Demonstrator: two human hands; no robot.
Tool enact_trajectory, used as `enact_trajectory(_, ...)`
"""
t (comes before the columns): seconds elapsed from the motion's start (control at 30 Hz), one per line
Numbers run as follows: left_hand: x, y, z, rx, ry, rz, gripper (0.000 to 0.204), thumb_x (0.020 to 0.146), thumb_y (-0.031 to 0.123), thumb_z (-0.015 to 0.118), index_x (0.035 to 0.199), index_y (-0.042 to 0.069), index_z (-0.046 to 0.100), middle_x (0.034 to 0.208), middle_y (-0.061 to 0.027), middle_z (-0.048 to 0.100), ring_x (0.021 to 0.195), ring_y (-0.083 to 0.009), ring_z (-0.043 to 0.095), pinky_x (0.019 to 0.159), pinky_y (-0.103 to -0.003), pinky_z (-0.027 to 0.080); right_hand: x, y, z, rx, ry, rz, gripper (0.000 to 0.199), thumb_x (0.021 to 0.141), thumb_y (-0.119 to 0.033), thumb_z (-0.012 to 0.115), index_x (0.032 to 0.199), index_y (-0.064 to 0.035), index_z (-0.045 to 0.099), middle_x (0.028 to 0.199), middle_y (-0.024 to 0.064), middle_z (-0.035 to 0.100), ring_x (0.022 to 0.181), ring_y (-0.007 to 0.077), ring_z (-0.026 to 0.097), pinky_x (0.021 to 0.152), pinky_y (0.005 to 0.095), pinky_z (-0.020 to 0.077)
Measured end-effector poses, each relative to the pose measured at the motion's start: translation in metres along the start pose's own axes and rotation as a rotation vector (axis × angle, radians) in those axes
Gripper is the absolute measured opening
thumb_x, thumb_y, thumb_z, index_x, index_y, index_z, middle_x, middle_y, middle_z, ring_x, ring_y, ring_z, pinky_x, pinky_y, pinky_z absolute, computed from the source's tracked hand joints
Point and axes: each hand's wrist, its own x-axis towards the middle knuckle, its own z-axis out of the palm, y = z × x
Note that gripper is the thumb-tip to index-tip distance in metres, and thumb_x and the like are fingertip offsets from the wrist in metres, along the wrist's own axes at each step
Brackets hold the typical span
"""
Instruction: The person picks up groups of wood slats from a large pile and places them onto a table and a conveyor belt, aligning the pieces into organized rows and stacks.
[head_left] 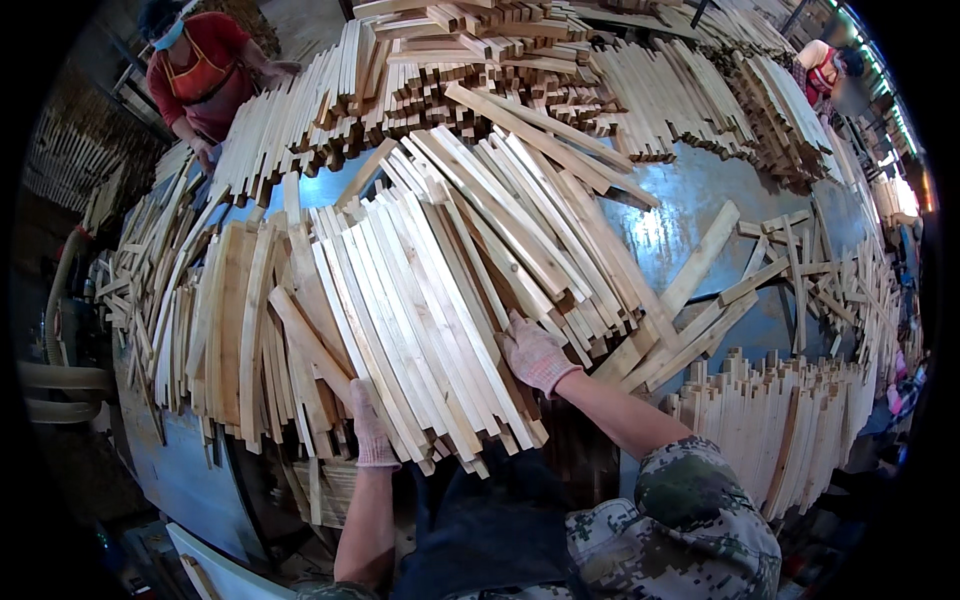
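A bundle of pale wooden strips (420, 310) lies side by side in front of me, its near ends over the table's front edge. My left hand (374, 428), in a pale pink work glove, grips the bundle's left side close to the near ends. From the right, my right hand (540, 356), gloved likewise, holds the bundle's other side, with its fingertips partly hidden among the strips. Just beyond the right hand, more loose strips (540, 225) rest at a slant. Darker, wider boards (235, 320) lie left of the bundle.
High stacks of strips (480, 60) fill the far side of the blue metal table (680, 190). Scattered offcuts (790, 265) and another row of strips (775, 425) lie to the right. A co-worker in red (205, 75) stands far left; another person (828, 72) is far right.
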Motion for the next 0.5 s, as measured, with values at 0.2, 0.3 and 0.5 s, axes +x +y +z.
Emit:
enact_trajectory(0.2, -0.008, 0.009, 0.019, 0.106, -0.064, -0.009, 0.09, 0.103, 0.074, 0.053, 0.157, 0.002, 0.045, 0.141, -0.0205, 0.065, 0.121, -0.0314, 0.071, 0.101, -0.044, 0.063, 0.012, -0.008, -0.011, -0.04, -0.111, 0.082, 0.069, 0.109, -0.053, 0.049, 0.149, 0.003, 0.05, 0.126, 0.0322, 0.071, 0.124, 0.0478, 0.067, 0.108, 0.0541, 0.0518)
enact_trajectory(0.3, 0.006, 0.004, -0.002, 0.063, -0.162, -0.025, 0.093, 0.102, 0.075, 0.054, 0.157, 0.001, 0.045, 0.142, -0.0208, 0.065, 0.121, -0.0315, 0.071, 0.1, -0.044, 0.063, 0.028, 0.022, 0.016, -0.074, -0.146, 0.034, 0.077, 0.108, -0.055, 0.048, 0.158, 0.0031, 0.043, 0.133, 0.0346, 0.067, 0.13, 0.0478, 0.063, 0.113, 0.0525, 0.0488)
enact_trajectory(0.5, 0.005, -0.006, -0.005, 0.127, -0.046, 0.011, 0.095, 0.1, 0.076, 0.056, 0.161, 0.004, 0.043, 0.146, -0.0218, 0.062, 0.127, -0.0311, 0.068, 0.103, -0.045, 0.061, 0.003, 0.002, 0.009, 0.202, -0.051, 0.142, 0.087, 0.103, -0.056, 0.055, 0.165, 0.0026, 0.035, 0.145, 0.0363, 0.06, 0.137, 0.0479, 0.059, 0.119, 0.0498, 0.0441)
